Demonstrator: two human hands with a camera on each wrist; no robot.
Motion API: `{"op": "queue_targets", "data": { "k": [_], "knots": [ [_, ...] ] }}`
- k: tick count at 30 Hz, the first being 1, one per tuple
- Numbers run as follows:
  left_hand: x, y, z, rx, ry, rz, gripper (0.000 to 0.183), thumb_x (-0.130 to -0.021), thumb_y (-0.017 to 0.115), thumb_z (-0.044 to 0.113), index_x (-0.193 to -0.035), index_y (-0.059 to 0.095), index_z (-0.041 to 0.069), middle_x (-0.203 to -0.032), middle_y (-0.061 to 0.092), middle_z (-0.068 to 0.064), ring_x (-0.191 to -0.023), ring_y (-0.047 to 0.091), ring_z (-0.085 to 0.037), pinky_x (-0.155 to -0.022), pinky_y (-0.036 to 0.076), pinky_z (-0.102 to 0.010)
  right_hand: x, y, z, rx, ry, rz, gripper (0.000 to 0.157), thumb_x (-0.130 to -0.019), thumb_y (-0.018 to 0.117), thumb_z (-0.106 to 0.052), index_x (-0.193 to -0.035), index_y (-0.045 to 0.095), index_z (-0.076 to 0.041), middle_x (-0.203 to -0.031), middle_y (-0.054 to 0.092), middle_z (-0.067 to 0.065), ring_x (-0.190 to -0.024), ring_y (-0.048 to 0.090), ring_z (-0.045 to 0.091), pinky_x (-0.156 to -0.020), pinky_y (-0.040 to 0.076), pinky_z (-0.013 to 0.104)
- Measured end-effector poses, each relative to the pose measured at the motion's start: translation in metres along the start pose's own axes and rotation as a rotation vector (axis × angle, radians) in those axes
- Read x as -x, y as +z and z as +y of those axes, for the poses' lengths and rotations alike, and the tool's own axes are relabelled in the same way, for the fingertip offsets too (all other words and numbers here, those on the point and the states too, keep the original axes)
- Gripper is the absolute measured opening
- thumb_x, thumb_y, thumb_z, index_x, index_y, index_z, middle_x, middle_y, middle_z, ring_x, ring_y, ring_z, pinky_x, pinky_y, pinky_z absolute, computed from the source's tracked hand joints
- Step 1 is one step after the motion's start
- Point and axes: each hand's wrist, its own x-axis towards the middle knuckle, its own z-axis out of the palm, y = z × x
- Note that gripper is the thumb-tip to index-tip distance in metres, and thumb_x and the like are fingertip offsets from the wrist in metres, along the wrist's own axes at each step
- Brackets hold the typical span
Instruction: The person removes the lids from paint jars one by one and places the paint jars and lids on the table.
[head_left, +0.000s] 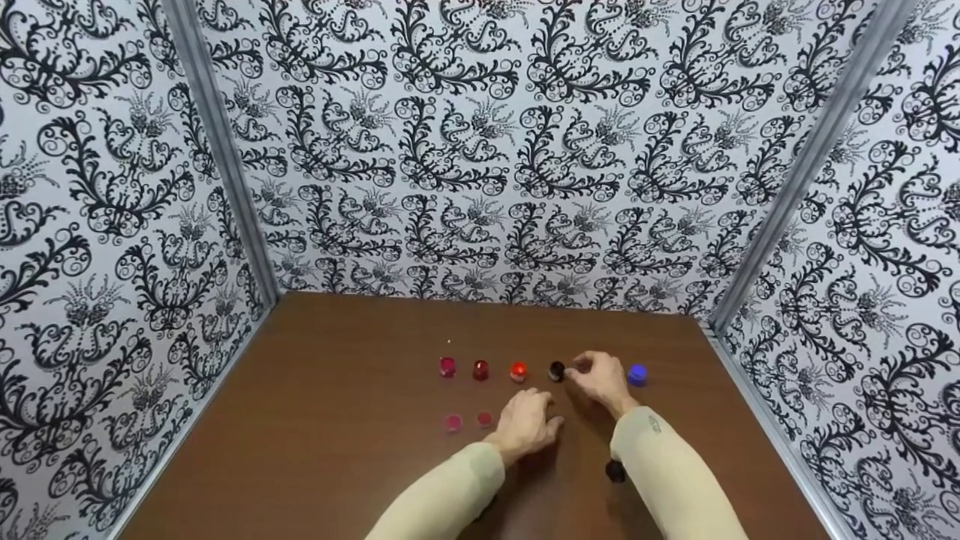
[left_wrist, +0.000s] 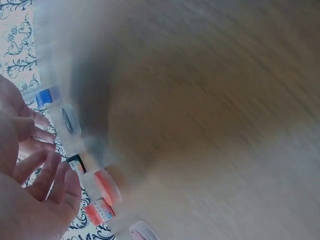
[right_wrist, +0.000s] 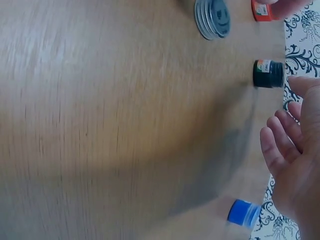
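Observation:
Small paint jars stand in a row on the brown table. My right hand (head_left: 600,376) has its fingertips beside the black paint jar (right_wrist: 269,73); whether they touch it I cannot tell. Its other fingers are loosely bent around nothing. My left hand (head_left: 525,420) hovers low, fingers relaxed, in front of the orange paint jar (head_left: 518,372). In the left wrist view an orange lid (left_wrist: 107,186) lies near those fingers, but the hand hides it from the head view. A dark, ridged round lid (right_wrist: 212,19) lies nearer me than the black jar.
A pink jar (head_left: 447,367) and a dark red jar (head_left: 481,370) stand to the left, with two reddish lids (head_left: 454,423) before them. A blue jar (head_left: 637,374) is right of my right hand. Patterned walls (head_left: 480,150) enclose the table (head_left: 300,420).

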Motion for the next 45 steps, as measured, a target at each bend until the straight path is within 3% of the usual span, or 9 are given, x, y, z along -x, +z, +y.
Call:
{"op": "queue_targets", "data": {
  "k": [6, 8, 9, 13, 15, 17, 24, 32, 45],
  "knots": [
    [0.000, -0.005, 0.000, 0.094, -0.028, -0.048, 0.030, -0.102, 0.080, 0.033, -0.121, 0.080, 0.010, -0.106, 0.079, -0.005, -0.101, 0.077, -0.027, -0.090, 0.065, -0.043, -0.001, -0.013, 0.003, 0.037, 0.007, 0.032, 0.027, -0.095, 0.085, -0.024, -0.113, 0.084, -0.004, -0.108, 0.086, 0.014, -0.105, 0.080, 0.035, -0.099, 0.063, 0.053],
    [0.001, -0.007, -0.001, 0.127, -0.023, -0.050, 0.029, -0.102, 0.080, 0.032, -0.120, 0.080, 0.009, -0.105, 0.079, -0.005, -0.098, 0.077, -0.026, -0.088, 0.065, -0.043, 0.000, -0.017, 0.005, 0.047, 0.006, 0.048, 0.024, -0.095, 0.085, -0.024, -0.111, 0.083, -0.005, -0.107, 0.086, 0.013, -0.103, 0.080, 0.035, -0.098, 0.063, 0.054],
    [-0.002, 0.003, -0.008, 0.130, -0.003, -0.030, 0.031, -0.103, 0.078, 0.037, -0.119, 0.080, 0.011, -0.105, 0.079, -0.004, -0.098, 0.077, -0.024, -0.088, 0.065, -0.041, 0.000, -0.020, 0.006, 0.053, 0.012, 0.058, 0.023, -0.095, 0.085, -0.025, -0.110, 0.084, -0.007, -0.107, 0.086, 0.013, -0.103, 0.081, 0.035, -0.098, 0.063, 0.054],
    [0.000, 0.001, -0.008, 0.174, 0.004, -0.028, 0.029, -0.104, 0.078, 0.036, -0.117, 0.079, 0.010, -0.103, 0.078, -0.003, -0.092, 0.075, -0.019, -0.084, 0.065, -0.039, 0.002, -0.030, 0.014, 0.071, 0.020, 0.099, 0.022, -0.095, 0.083, -0.026, -0.107, 0.084, -0.009, -0.107, 0.086, 0.013, -0.101, 0.080, 0.036, -0.097, 0.061, 0.056],
    [0.001, -0.001, -0.008, 0.188, -0.006, -0.037, 0.029, -0.105, 0.078, 0.036, -0.117, 0.079, 0.010, -0.104, 0.079, -0.003, -0.092, 0.075, -0.017, -0.085, 0.065, -0.038, 0.005, -0.034, 0.020, 0.070, 0.035, 0.112, 0.023, -0.095, 0.082, -0.026, -0.108, 0.083, -0.008, -0.108, 0.086, 0.014, -0.102, 0.080, 0.037, -0.098, 0.061, 0.057],
    [0.004, -0.014, 0.000, 0.202, -0.032, -0.060, 0.027, -0.103, 0.080, 0.031, -0.119, 0.080, 0.009, -0.105, 0.079, -0.004, -0.092, 0.075, -0.017, -0.085, 0.065, -0.039, 0.006, -0.038, 0.026, 0.067, 0.044, 0.119, 0.023, -0.096, 0.081, -0.025, -0.109, 0.083, -0.006, -0.109, 0.086, 0.016, -0.102, 0.079, 0.037, -0.098, 0.061, 0.057],
    [0.003, -0.015, 0.001, 0.131, -0.021, -0.046, 0.025, -0.103, 0.078, 0.034, -0.121, 0.081, 0.017, -0.108, 0.080, 0.000, -0.099, 0.075, -0.018, -0.086, 0.063, -0.036, 0.014, -0.052, 0.044, 0.054, 0.062, 0.165, 0.025, -0.096, 0.082, -0.023, -0.109, 0.082, -0.002, -0.104, 0.085, 0.018, -0.097, 0.080, 0.037, -0.096, 0.062, 0.057],
    [0.002, -0.012, 0.002, 0.104, 0.007, -0.037, 0.028, -0.102, 0.079, 0.034, -0.123, 0.081, 0.015, -0.108, 0.080, -0.002, -0.101, 0.076, -0.022, -0.090, 0.064, -0.039, 0.024, -0.066, 0.064, 0.051, 0.095, 0.213, 0.031, -0.094, 0.084, -0.024, -0.111, 0.082, 0.001, -0.105, 0.084, 0.022, -0.097, 0.079, 0.040, -0.096, 0.061, 0.058],
    [0.004, -0.010, 0.004, 0.042, 0.051, -0.002, 0.029, -0.101, 0.081, 0.035, -0.121, 0.082, 0.015, -0.110, 0.082, -0.002, -0.104, 0.074, -0.024, -0.095, 0.063, -0.039, 0.030, -0.065, 0.085, 0.021, 0.190, 0.211, 0.055, -0.093, 0.087, -0.035, -0.128, 0.074, 0.006, -0.121, 0.081, 0.028, -0.114, 0.076, 0.046, -0.108, 0.056, 0.061]
  ]
}}
